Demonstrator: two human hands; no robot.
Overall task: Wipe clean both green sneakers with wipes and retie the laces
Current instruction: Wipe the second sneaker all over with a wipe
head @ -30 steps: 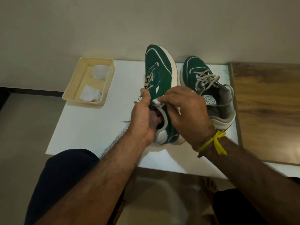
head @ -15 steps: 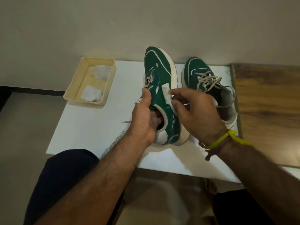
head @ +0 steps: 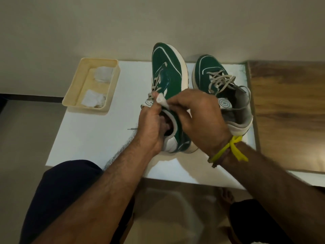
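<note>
Two green sneakers with cream soles are on the white table (head: 91,138). The left sneaker (head: 168,71) is tipped on its side, its toe pointing away from me. My left hand (head: 151,127) grips its collar, fingers curled inside the opening. My right hand (head: 198,117) pinches a white wipe (head: 162,101) against the sneaker's green side near the tongue. The right sneaker (head: 211,71) stands upright beside it, its grey laces (head: 221,81) loose. A lace end (head: 131,128) of the left sneaker lies on the table.
A cream tray (head: 75,88) at the table's back left holds two crumpled white wipes (head: 92,100). A wooden surface (head: 288,110) adjoins the table on the right. A wall rises behind. My knees are below the table's near edge.
My right hand has swept the wipe back left across the sneaker's side toward the tongue, after an outward stroke half a second ago. The left hand keeps its grip.
</note>
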